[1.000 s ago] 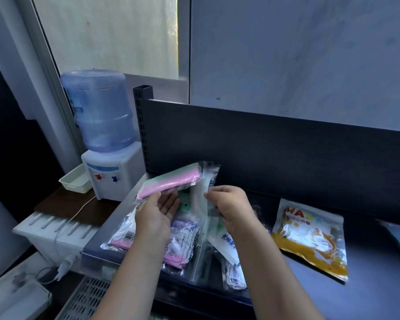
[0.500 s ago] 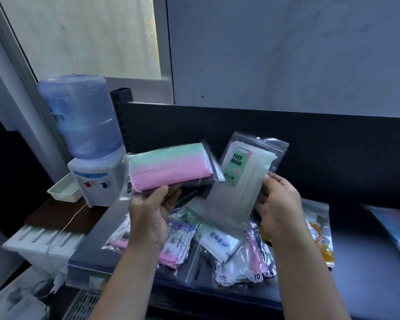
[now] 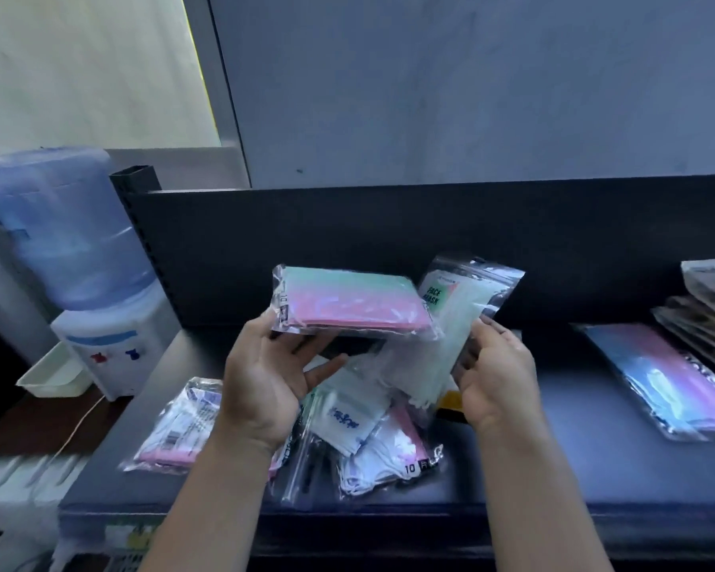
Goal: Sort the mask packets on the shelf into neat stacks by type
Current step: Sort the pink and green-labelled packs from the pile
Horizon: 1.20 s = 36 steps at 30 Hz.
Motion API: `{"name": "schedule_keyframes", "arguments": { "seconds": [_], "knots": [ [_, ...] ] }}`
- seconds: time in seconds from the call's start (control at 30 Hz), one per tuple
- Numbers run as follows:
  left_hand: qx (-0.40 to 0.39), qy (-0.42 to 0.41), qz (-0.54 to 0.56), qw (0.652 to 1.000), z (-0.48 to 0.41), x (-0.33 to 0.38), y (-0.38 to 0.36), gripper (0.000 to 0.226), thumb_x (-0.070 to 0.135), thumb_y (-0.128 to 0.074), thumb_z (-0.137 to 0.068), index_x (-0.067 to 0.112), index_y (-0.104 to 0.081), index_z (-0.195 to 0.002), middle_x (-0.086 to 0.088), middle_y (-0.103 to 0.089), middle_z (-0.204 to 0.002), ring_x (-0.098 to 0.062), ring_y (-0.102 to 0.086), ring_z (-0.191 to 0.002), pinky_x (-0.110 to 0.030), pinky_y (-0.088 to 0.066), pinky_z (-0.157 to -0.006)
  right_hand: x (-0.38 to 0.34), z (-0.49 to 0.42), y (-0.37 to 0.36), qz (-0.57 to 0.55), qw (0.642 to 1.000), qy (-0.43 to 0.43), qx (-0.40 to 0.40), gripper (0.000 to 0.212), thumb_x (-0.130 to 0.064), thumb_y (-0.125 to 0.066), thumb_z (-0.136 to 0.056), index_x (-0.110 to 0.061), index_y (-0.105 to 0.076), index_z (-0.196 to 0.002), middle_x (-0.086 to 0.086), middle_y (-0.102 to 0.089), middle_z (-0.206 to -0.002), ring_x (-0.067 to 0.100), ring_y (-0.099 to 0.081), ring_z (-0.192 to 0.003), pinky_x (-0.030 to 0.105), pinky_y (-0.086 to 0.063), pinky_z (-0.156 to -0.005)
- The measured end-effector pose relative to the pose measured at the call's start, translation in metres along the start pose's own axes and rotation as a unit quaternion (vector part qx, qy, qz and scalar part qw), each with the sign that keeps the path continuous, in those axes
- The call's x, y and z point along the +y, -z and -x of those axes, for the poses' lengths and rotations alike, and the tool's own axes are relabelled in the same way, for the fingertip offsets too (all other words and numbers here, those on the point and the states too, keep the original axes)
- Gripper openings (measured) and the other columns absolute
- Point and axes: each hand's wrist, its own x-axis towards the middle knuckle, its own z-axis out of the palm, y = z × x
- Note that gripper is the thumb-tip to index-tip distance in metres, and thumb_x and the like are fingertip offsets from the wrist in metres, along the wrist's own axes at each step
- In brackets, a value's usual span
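A: Where are the packets right now?

B: Two are lifted above the shelf. The left hand grips the pink-and-green packet by its lower left corner; the right hand pinches the pale "FACE MASK" packet along its lower edge.

A: How will they handle?

B: Light, soft and floppy, I'd judge, with slick film that slides. Best held at a sealed edge or flat underneath.

A: How many in all?

B: Two held. The loose heap below overlaps too much to count; at least three. One pastel packet lies flat to the right, touching a small stack near the frame edge, its count unclear.
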Motion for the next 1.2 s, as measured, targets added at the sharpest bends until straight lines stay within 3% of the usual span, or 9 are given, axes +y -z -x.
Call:
{"name": "schedule_keyframes", "arguments": {
  "seconds": [0.13,0.23,0.3,0.37,0.47,0.7,0.87,1.03,1.2],
  "knots": [
    [0.020,0.064,-0.037,0.997,0.004,-0.006,-0.008,0.038,0.038,-0.049,-0.102,0.009,-0.072,-0.109,-0.025,-0.070,-0.116,-0.036,-0.070,-0.107,-0.053,-0.058,-0.093,-0.012,-0.005,0.018,-0.021,0.999,0.022,0.028,0.014,-0.006,-0.057,-0.102,-0.013,-0.062,-0.113,0.017,-0.072,-0.107,0.024,-0.067,-0.089,0.040,-0.061,-0.081],
    [0.046,0.087,-0.054,0.994,0.005,-0.018,-0.012,0.034,0.024,-0.062,-0.098,-0.004,-0.071,-0.116,-0.029,-0.070,-0.119,-0.032,-0.068,-0.099,-0.046,-0.060,-0.094,-0.021,-0.007,0.028,-0.034,0.998,0.032,0.038,0.012,-0.005,-0.056,-0.102,-0.014,-0.061,-0.109,0.014,-0.069,-0.098,0.020,-0.066,-0.079,0.038,-0.061,-0.077],
    [0.056,0.088,-0.086,0.991,0.008,-0.025,-0.016,0.040,0.010,-0.073,-0.089,-0.007,-0.063,-0.124,-0.026,-0.071,-0.117,-0.029,-0.068,-0.089,-0.039,-0.064,-0.077,-0.026,-0.009,0.036,-0.049,0.997,0.036,0.045,0.013,-0.005,-0.055,-0.102,-0.015,-0.060,-0.108,0.014,-0.071,-0.099,0.019,-0.069,-0.078,0.037,-0.061,-0.077],
    [0.066,0.075,-0.158,0.982,0.014,-0.033,-0.021,0.055,-0.007,-0.076,-0.083,0.010,-0.055,-0.131,-0.018,-0.072,-0.117,-0.027,-0.073,-0.082,-0.034,-0.062,-0.063,-0.032,-0.012,0.045,-0.061,0.996,0.043,0.046,0.013,-0.005,-0.054,-0.102,-0.015,-0.060,-0.108,0.014,-0.070,-0.099,0.021,-0.068,-0.079,0.039,-0.060,-0.080],
    [0.029,0.064,-0.276,0.958,0.022,-0.045,-0.030,0.074,-0.016,-0.075,-0.080,0.030,-0.055,-0.134,-0.015,-0.070,-0.115,-0.026,-0.075,-0.082,-0.040,-0.063,-0.066,-0.042,-0.015,0.058,-0.069,0.995,0.061,0.047,0.014,-0.006,-0.054,-0.103,-0.013,-0.060,-0.113,0.011,-0.069,-0.094,0.016,-0.065,-0.068,0.030,-0.058,-0.064],
    [-0.016,0.088,-0.320,0.943,0.035,-0.077,-0.070,0.020,0.003,-0.082,-0.084,0.005,-0.070,-0.099,-0.011,-0.068,-0.109,-0.019,-0.072,-0.079,-0.038,-0.062,-0.062,-0.072,-0.022,0.090,-0.025,0.991,0.110,0.067,0.016,-0.011,-0.055,-0.103,-0.024,-0.060,-0.095,-0.001,-0.070,-0.086,0.003,-0.056,-0.052,0.016,-0.027,-0.036],
    [-0.087,0.130,-0.363,0.918,0.038,-0.102,-0.104,0.035,0.002,-0.079,-0.085,0.020,-0.074,-0.114,-0.009,-0.069,-0.092,-0.014,-0.070,-0.081,-0.035,-0.058,-0.063,-0.110,-0.034,0.118,-0.010,0.986,0.142,0.083,0.009,-0.013,-0.059,-0.102,-0.020,-0.065,-0.100,0.011,-0.077,-0.109,0.024,-0.076,-0.086,0.032,-0.051,-0.062],
    [-0.043,0.147,-0.311,0.938,0.045,-0.137,-0.149,0.035,-0.009,-0.071,-0.089,0.011,-0.070,-0.117,-0.007,-0.072,-0.088,-0.014,-0.071,-0.076,-0.031,-0.059,-0.055,-0.161,-0.050,0.157,0.006,0.962,0.241,0.132,0.006,-0.019,-0.064,-0.094,-0.024,-0.068,-0.095,0.009,-0.077,-0.108,0.025,-0.076,-0.102,0.050,-0.061,-0.093],
    [0.036,0.129,-0.269,0.954,0.049,-0.167,-0.189,0.032,-0.006,-0.072,-0.088,0.011,-0.064,-0.115,-0.015,-0.071,-0.096,-0.018,-0.069,-0.071,-0.025,-0.049,-0.041,-0.218,-0.066,0.203,0.001,0.945,0.278,0.172,0.007,-0.021,-0.062,-0.095,-0.027,-0.065,-0.094,-0.001,-0.071,-0.089,0.015,-0.067,-0.076,0.044,-0.061,-0.076]
  ]
}}
